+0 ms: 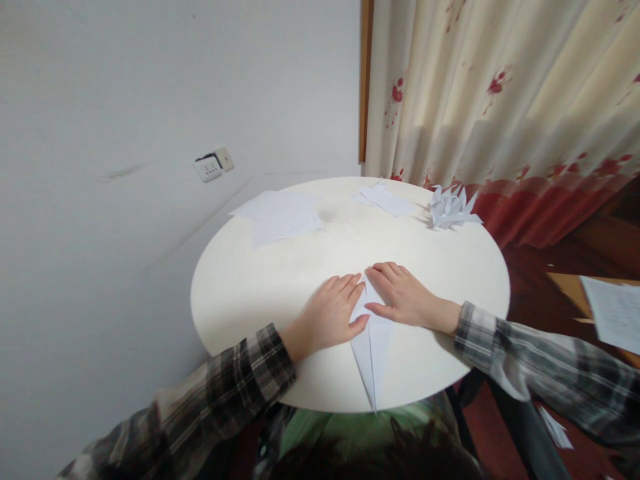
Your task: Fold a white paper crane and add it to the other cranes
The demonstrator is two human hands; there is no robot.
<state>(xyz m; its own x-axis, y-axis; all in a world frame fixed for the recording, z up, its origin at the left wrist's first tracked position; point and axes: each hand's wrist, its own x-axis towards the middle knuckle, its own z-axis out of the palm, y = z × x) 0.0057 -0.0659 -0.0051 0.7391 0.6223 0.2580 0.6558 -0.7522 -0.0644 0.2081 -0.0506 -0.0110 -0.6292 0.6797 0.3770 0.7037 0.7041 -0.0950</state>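
Observation:
A white paper folded into a long narrow kite shape (373, 353) lies on the round cream table (260, 287), its sharp tip at the near edge. My left hand (333, 310) rests flat on the paper's left upper flap, fingers stretched out. My right hand (403, 297) lies flat on the right upper flap, fingers together and extended, thumb along the centre crease. Both hands press the paper down; neither grips it.
A loose stack of white sheets (280, 215) lies at the table's far left, smaller sheets (383, 199) at the far middle. Folded paper figures (450, 208) sit at the far right edge. A flowered curtain (500, 100) hangs behind; a wall socket (214, 165) is on the left wall.

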